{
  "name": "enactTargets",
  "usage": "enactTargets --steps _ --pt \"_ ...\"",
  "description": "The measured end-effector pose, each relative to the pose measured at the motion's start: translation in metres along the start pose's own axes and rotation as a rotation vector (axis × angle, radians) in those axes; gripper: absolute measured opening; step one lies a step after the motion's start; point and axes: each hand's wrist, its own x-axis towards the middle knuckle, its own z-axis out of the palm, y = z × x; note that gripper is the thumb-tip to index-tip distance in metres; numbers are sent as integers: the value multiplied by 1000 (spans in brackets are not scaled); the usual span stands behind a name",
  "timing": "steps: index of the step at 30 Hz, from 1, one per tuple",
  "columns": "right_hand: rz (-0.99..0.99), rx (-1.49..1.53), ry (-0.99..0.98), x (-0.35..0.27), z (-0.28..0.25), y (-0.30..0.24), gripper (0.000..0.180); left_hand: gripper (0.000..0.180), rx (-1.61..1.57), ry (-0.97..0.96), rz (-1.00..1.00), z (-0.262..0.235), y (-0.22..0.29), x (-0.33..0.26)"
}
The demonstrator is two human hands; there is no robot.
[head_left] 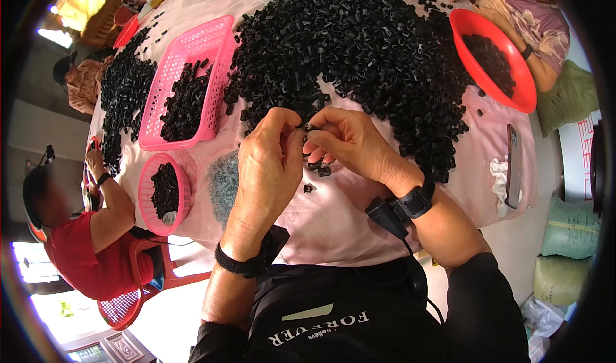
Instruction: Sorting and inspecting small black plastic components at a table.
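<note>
Close together over the near edge of a big heap of small black plastic parts [346, 42], my two hands meet at their fingertips. My right hand [359, 142] pinches a small black plastic part [308, 127] between thumb and forefinger, its other fingers curled below. Against it, the thumb and forefinger of my left hand [273, 145] are closed; what they grip is mostly hidden behind the fingers. A few loose black parts [319, 166] lie on the pink cloth [340, 215] just under my hands.
Left of the heap stand a pink rectangular basket [223, 49] and a round pink basket [186, 199], both holding black parts. A red bowl [527, 93] and a phone [513, 167] are on the right. Co-workers sit around the table, one in a red shirt [90, 254].
</note>
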Motion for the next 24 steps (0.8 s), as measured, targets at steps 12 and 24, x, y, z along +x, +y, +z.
enactTargets --steps 12,24 --pt "-1 -11 0 0 -1 2 17 3 1 -35 15 4 -6 3" --pt "-11 -34 1 1 0 3 15 4 18 -68 104 1 -5 10"
